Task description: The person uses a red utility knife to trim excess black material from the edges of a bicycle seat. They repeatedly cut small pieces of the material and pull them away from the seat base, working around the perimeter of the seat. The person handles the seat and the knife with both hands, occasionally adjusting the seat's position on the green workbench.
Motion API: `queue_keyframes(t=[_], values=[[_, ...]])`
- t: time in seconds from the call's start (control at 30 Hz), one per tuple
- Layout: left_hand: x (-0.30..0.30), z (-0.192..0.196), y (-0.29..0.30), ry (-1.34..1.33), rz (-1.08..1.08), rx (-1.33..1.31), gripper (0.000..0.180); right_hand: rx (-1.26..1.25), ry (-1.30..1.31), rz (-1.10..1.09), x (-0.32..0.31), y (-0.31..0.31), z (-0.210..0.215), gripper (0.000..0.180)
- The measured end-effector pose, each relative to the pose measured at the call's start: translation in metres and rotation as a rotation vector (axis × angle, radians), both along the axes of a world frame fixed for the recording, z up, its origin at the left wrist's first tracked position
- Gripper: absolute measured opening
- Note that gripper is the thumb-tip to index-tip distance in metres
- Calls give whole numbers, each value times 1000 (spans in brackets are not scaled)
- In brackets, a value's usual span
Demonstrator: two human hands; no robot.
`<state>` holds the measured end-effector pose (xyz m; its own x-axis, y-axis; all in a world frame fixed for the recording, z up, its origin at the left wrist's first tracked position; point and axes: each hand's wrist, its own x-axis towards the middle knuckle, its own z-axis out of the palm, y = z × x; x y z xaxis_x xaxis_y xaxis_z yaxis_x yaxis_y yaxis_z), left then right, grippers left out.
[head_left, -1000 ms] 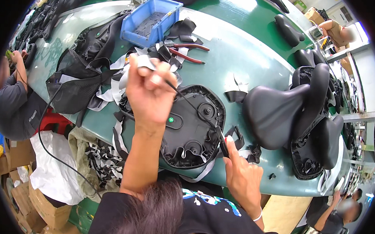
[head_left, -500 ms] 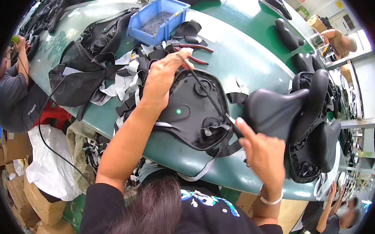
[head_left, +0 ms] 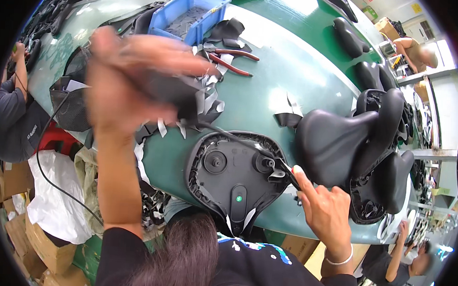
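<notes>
A black bicycle saddle (head_left: 227,176) lies underside up on the table in front of me, its narrow nose toward my body. My left hand (head_left: 124,82), smeared by motion, is over the left of the table with a black strip of cover material (head_left: 177,95) between fingers and thumb. A thin dark length runs from there to the saddle's far rim. My right hand (head_left: 325,211) is closed on a slim cutting tool with a dark handle (head_left: 291,177), its tip at the saddle's right rim; the exact kind is unclear.
Red-handled pliers (head_left: 232,61) lie beyond the saddle, near a blue bin (head_left: 191,16) and black and white scraps (head_left: 210,99). Finished saddles (head_left: 334,142) are stacked at right. A dark cable (head_left: 58,181) hangs at left. Other people work at both sides.
My left hand has swung away left with the strip. The saddle has turned so its nose faces me and lies nearer. My right hand stays by its right rim with the tool.
</notes>
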<state>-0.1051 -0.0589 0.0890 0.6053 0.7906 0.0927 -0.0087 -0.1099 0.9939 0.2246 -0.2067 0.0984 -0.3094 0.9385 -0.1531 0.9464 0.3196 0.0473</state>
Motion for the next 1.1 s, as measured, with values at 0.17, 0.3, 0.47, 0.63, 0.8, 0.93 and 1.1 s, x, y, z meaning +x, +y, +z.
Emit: queue_keyframes(t=[0.17,0.3,0.47,0.63,0.8,0.93,1.1], values=[[89,-34,18,663,-347,766,28,-57,142,6,23,18,3,52],[133,-41,17,194,-578,62,37,24,17,29,20,6,-6,52],[132,-30,14,-215,362,547,25,-66,550,-309,8,-66,-38,51],[99,-32,4,-240,352,177,28,-169,963,-724,-5,-81,-43,51],[80,-89,3,635,-186,82,47,154,1230,-731,15,-43,-43,40],[75,-85,41,162,538,-201,40,466,1122,-560,23,-3,-26,36],[143,-96,46,148,425,155,27,579,1333,-496,25,113,12,31]])
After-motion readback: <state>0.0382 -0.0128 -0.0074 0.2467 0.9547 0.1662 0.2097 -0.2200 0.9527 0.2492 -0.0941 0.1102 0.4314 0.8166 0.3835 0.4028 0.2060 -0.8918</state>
